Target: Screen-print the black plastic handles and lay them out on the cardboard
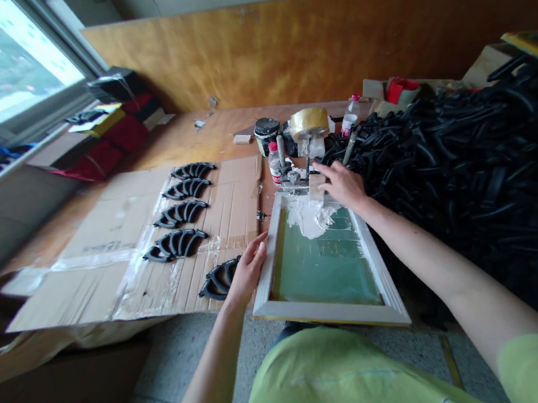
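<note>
A screen printing frame (395, 300) with green mesh lies in front of me, hinged at its far end to a metal clamp (295, 185). White paste (312, 217) is smeared over the mesh's far part. My left hand (251, 268) lies along the frame's left edge, fingers stretched out. Just left of its wrist is a curved, ribbed black plastic part (217, 281), partly covered by the hand. My right hand (344, 183) reaches over the frame's far right corner, fingers apart, beside a pale flat block (316, 186) standing at the paste. Whether the fingertips touch the block is unclear.
Several more black parts (177, 244) lie in a row on flattened cardboard (85, 222). A large heap of black pieces (473, 184) fills the right side. Behind the clamp stand a tape roll (308, 123), a paint tub (268, 135) and two bottles (350, 115).
</note>
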Demonstrator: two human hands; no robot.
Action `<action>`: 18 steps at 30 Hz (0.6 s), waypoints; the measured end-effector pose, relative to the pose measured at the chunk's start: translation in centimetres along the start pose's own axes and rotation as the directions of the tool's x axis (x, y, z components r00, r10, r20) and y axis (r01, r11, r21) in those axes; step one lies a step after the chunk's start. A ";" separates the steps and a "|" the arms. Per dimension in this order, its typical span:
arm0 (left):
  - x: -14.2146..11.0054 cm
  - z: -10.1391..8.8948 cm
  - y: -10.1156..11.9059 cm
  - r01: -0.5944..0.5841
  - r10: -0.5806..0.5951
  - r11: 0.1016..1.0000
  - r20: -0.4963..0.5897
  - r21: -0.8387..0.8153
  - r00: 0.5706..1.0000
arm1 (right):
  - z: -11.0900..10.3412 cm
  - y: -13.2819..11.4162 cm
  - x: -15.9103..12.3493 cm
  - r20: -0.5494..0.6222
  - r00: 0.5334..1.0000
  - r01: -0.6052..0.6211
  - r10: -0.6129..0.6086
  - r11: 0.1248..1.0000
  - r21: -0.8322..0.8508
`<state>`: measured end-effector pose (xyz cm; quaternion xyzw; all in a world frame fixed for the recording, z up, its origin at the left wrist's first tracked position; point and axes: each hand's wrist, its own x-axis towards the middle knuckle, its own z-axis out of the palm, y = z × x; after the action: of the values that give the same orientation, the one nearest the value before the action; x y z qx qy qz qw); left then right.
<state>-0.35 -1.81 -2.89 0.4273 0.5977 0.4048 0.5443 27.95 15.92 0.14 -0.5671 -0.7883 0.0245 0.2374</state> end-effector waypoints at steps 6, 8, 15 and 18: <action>2.8 1.5 6.7 -0.303 0.284 0.927 -0.112 -0.222 0.952 | -0.1 7.9 -5.0 -0.187 0.917 -0.325 0.351 0.933 0.156; 4.4 2.3 8.3 -0.335 0.314 0.904 -0.120 -0.266 0.942 | 2.1 7.8 -8.2 -0.030 0.933 -0.351 0.359 0.924 0.154; 3.0 4.5 3.7 -0.134 0.098 0.960 -0.155 -0.245 0.983 | 5.7 2.3 -12.8 0.276 0.958 0.044 -0.076 0.992 0.121; -0.6 6.3 -1.4 0.181 -0.171 0.964 0.064 -0.195 0.983 | 4.7 -0.1 -12.3 0.225 0.961 0.122 -0.160 0.977 0.174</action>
<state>5.89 -2.67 -4.55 0.3249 0.5769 0.4029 0.6320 28.94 5.84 -8.27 -0.4817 -0.8450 0.1380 0.1868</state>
